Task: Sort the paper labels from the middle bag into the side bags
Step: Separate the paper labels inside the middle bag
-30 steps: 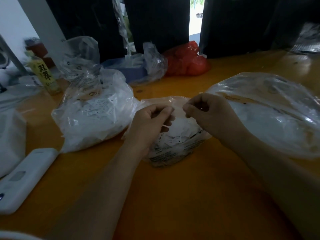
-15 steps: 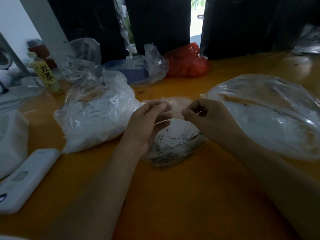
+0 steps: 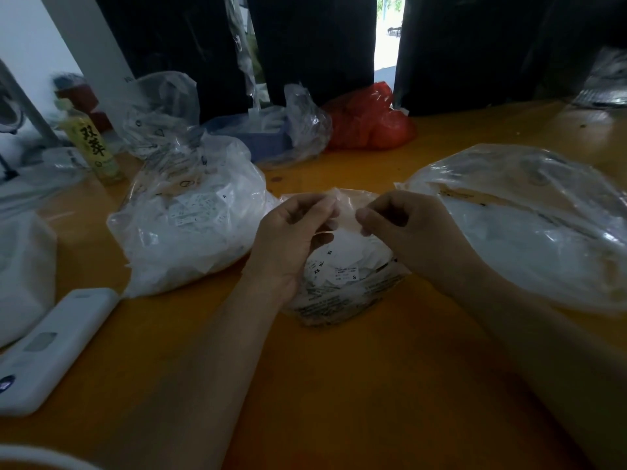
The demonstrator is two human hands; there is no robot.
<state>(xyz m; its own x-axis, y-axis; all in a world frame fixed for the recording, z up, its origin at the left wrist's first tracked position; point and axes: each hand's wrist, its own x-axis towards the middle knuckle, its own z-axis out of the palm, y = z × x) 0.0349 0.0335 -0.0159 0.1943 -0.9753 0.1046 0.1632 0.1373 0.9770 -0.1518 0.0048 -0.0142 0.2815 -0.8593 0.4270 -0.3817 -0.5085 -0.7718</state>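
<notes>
The small clear middle bag lies on the orange table, full of white paper labels marked with sizes. My left hand and my right hand hover over its top, each pinching the thin plastic at the bag's mouth. A larger clear bag of labels sits to the left. A wide clear bag lies to the right. What my fingertips hold beyond the plastic is too blurred to tell.
A white phone-like device lies at the front left beside a white bundle. Behind stand a yellow-labelled bottle, more clear bags, a blue box and a red bag. Bare orange table spreads in front.
Both hands have stayed over the middle bag. The fingers have shifted slightly, with the left hand's fingers curling back in on the plastic after opening a little.
</notes>
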